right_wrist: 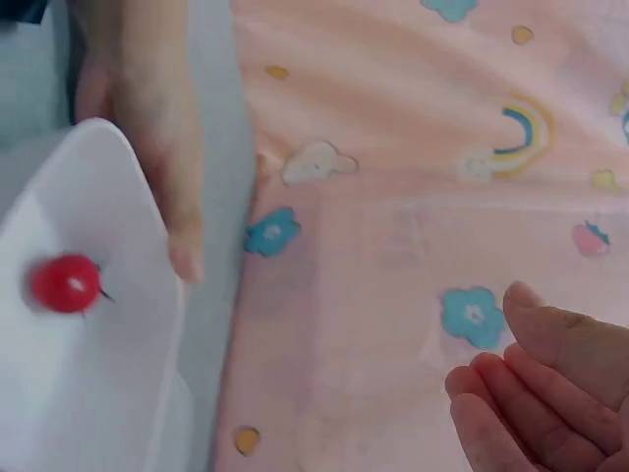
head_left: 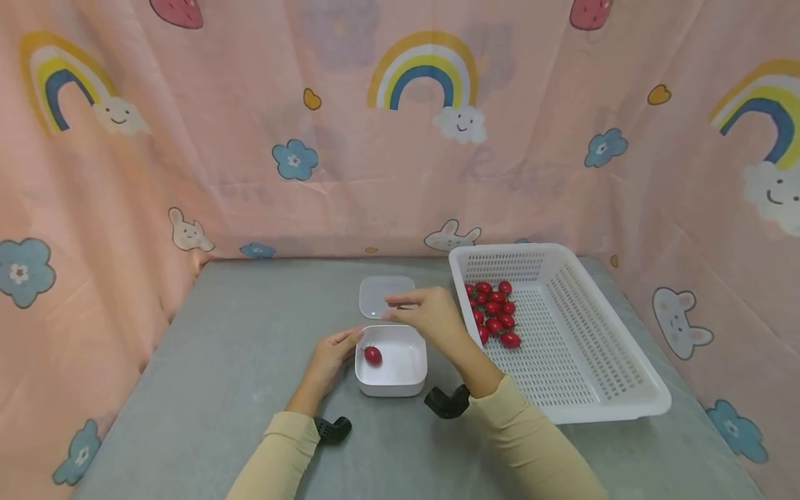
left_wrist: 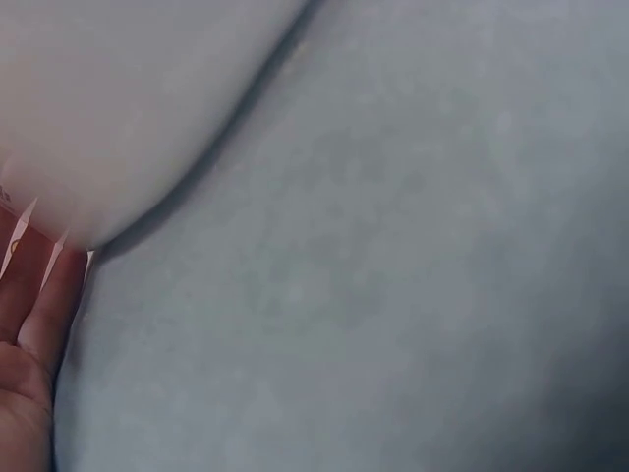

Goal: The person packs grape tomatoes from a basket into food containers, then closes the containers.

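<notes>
A white square container [head_left: 406, 357] stands on the table with one red cherry tomato [head_left: 373, 355] inside, toward its left wall. My left hand [head_left: 328, 357] is at the container's left side, its extended fingers resting along the outer wall. In the left wrist view the fingers [left_wrist: 49, 305] lie straight against the pale container wall. My right hand [head_left: 434, 319] hovers behind the container, overlapping a translucent square lid [head_left: 371, 288]. The right wrist view shows this hand [right_wrist: 550, 393] with thumb and fingers apart and nothing between them.
A large white slotted basket [head_left: 587, 347] stands on the right, several cherry tomatoes [head_left: 494, 307] gathered along its left side. The grey table [head_left: 250, 319] backs onto a pink patterned curtain [head_left: 350, 208]. The basket's near-left wall is close to my right forearm.
</notes>
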